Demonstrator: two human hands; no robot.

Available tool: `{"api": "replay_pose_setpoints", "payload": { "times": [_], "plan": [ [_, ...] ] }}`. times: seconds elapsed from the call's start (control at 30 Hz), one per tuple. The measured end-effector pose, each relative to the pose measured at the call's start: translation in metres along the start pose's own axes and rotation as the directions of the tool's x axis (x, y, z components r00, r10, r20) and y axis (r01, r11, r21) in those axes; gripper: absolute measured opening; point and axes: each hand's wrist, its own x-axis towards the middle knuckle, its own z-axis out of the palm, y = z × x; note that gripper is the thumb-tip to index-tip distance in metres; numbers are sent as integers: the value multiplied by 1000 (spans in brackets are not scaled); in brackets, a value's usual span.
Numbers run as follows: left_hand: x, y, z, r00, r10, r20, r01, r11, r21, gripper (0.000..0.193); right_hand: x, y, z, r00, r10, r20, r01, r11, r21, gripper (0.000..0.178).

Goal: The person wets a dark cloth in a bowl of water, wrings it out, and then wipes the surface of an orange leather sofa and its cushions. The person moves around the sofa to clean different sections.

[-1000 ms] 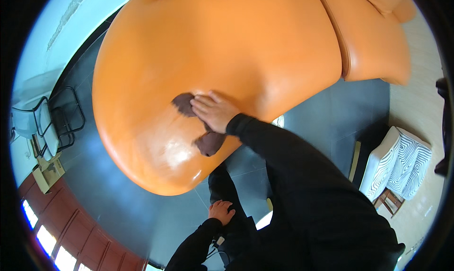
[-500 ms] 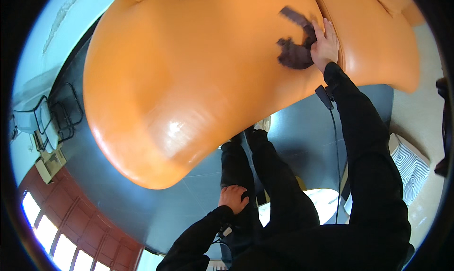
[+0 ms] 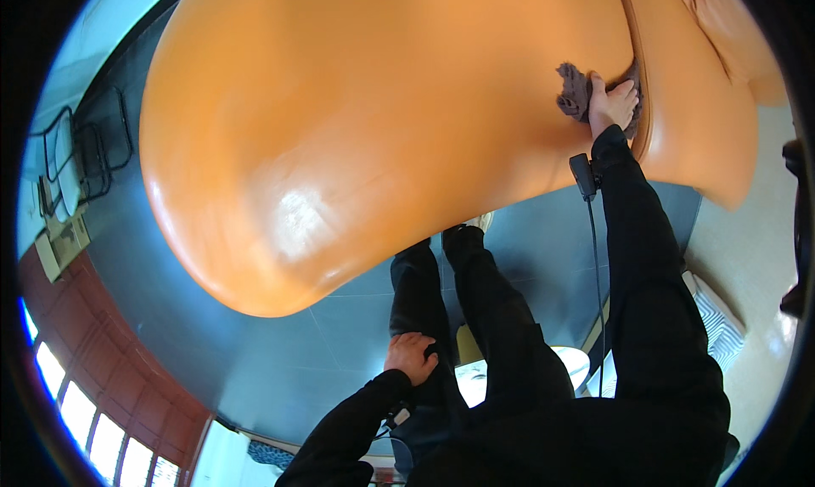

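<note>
A dark brown cloth lies bunched on the seat of a glossy orange sofa. My right hand presses down on it, with cloth showing on both sides of the fingers. The hand is closed over the cloth, close to the seam between the seat and the right-hand section. Lower down, my left hand rests on my left leg, just above the knee. Its fingers lie over the black trousers and nothing shows in them.
From a black device at my right wrist a cable hangs down. Dark floor tiles stretch below the sofa. Chairs stand at the far left beside a cardboard box. A patterned white item is on the right, and a white round surface behind my legs.
My right hand has moved right and slightly down with the cloth, which was smeared by motion and is now bunched under the hand. The view has shifted a little; my left hand stays on the leg.
</note>
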Motion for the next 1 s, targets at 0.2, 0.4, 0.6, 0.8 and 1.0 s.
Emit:
{"api": "replay_pose_setpoints", "payload": {
  "times": [0.2,0.4,0.6,0.8,1.0],
  "plan": [
    [2,3,13,1000,15,0,-15,998,-57,47,-72,-65,10,924,-365,111,381,903,-197,94],
    [2,0,7,1000,-6,3,6,999,-47,47,-246,-222,17,470,-826,310,743,560,366,85],
    [2,-2,-4,999,1,-39,-2,1000,-30,46,-372,-243,15,-40,-962,270,698,167,697,82],
    [6,6,-18,1000,-1,-29,1,1000,-11,44,-374,-197,18,-95,-985,146,682,43,730,66],
    [13,19,-33,999,-12,35,10,999,34,42,-309,-150,0,-6,-972,233,716,158,680,63]
  ]
}}
